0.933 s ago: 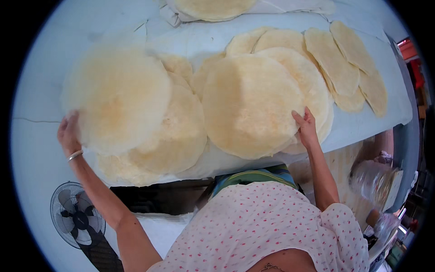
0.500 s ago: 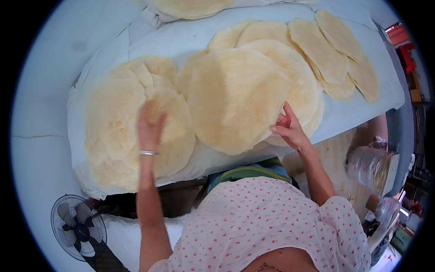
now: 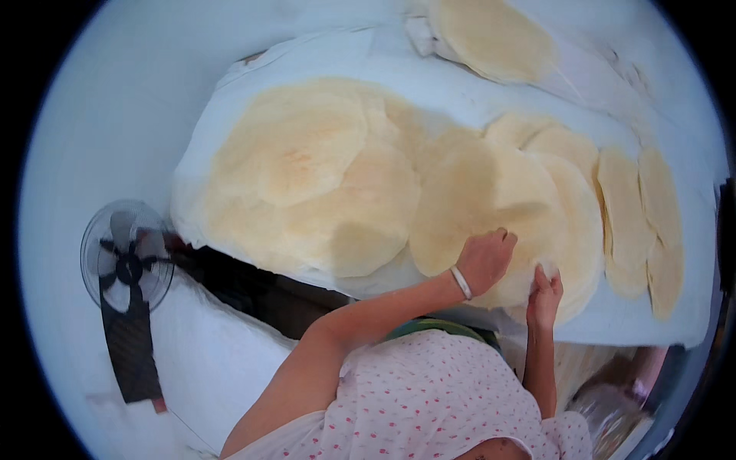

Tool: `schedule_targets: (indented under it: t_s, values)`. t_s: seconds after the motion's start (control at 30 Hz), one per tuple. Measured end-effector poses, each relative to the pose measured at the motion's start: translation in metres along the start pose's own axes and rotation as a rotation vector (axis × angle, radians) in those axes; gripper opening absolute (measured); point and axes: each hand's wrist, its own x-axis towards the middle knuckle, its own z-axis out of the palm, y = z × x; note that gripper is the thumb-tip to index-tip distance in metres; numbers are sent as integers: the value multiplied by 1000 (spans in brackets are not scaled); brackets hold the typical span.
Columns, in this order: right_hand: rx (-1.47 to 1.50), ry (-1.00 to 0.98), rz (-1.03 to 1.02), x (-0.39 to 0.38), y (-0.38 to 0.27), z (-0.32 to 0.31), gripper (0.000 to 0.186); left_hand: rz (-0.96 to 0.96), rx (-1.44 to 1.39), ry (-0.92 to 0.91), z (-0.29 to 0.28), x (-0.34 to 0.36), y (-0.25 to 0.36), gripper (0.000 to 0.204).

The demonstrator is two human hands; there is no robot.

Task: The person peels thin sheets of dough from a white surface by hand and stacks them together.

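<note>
Pinches the near right part of a round, pale sheet (image 3: 475,184) with the right hand (image 3: 544,295), clamped on it between thumb and fingers. Holds the left hand (image 3: 488,261) just beside, over the same sheet, with curled fingers; cannot tell whether gripping anything there. Wears a pale bracelet (image 3: 461,282) on the left wrist and a white blouse (image 3: 429,391) dotted with red. Has that sheet on a cloth-covered desk (image 3: 644,314), overlapping others, between a broad pile (image 3: 307,169) at left and narrow sheets (image 3: 625,215) at right. Shares the scene with a black fan (image 3: 129,264), lower left.
</note>
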Motion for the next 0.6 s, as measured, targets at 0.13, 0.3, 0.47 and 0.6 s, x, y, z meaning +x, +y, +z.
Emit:
schedule_targets:
  t_s: [0.13,0.3,0.47,0.6]
  values:
    - [-24,-66,-19,42,15,-42,24,-155,-338,281,-79,48,-49,17]
    - [-99,-89,-52,58,-24,-54,33,-411,-546,539,-251,33,-132,11]
    - [-300,-178,-222,67,-80,-21,40,-548,-1042,865,-331,-46,-224,11]
    - [-506,-252,-323,69,-125,55,40,-729,-994,999,-306,-134,-357,8]
